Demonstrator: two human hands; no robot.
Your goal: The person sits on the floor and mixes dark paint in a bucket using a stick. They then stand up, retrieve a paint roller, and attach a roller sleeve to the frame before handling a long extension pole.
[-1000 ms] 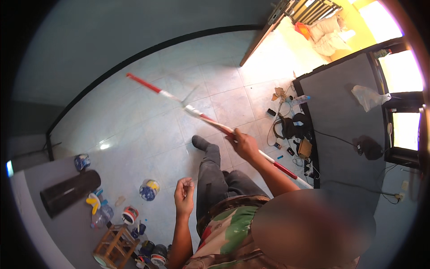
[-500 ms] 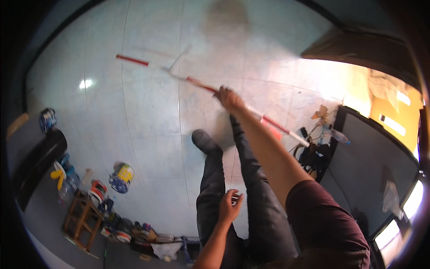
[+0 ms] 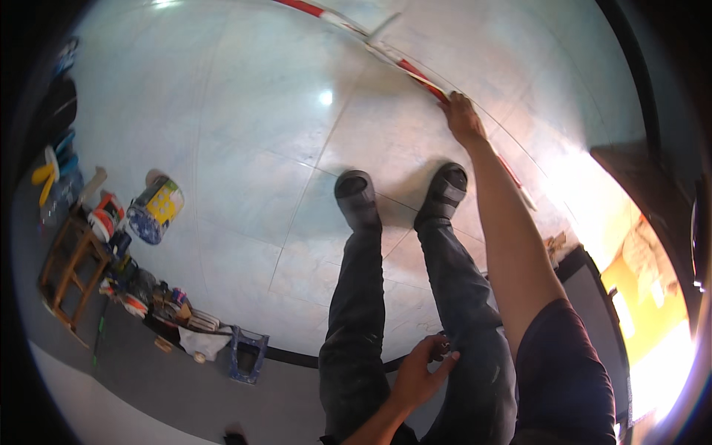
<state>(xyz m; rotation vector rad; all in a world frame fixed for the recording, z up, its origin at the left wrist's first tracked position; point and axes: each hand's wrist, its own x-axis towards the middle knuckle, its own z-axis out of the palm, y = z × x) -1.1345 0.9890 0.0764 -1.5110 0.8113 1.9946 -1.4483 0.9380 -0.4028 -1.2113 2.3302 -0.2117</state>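
My right hand (image 3: 463, 120) is closed around a long pole banded in red and white (image 3: 419, 76), with my arm stretched out ahead. The pole slants from the top edge down to a white tip right of my forearm, which hides part of it. A short pale piece (image 3: 384, 26) sticks out from its side beyond the hand. Over my right thigh, my left hand (image 3: 424, 374) has its fingers curled; something small and dark seems to be in them, too unclear to name.
A paint bucket (image 3: 155, 209) stands on the pale tiled floor to the left. Near it are a wooden stool (image 3: 73, 271), plastic bottles and other clutter along the wall. A blue plastic stool (image 3: 246, 354) is behind these. At the right, a dark panel (image 3: 593, 297) stands before a bright opening.
My view has turned and my feet now stand apart. The pole, still in my right hand, appears farther up and right. My left hand has shifted toward my right thigh.
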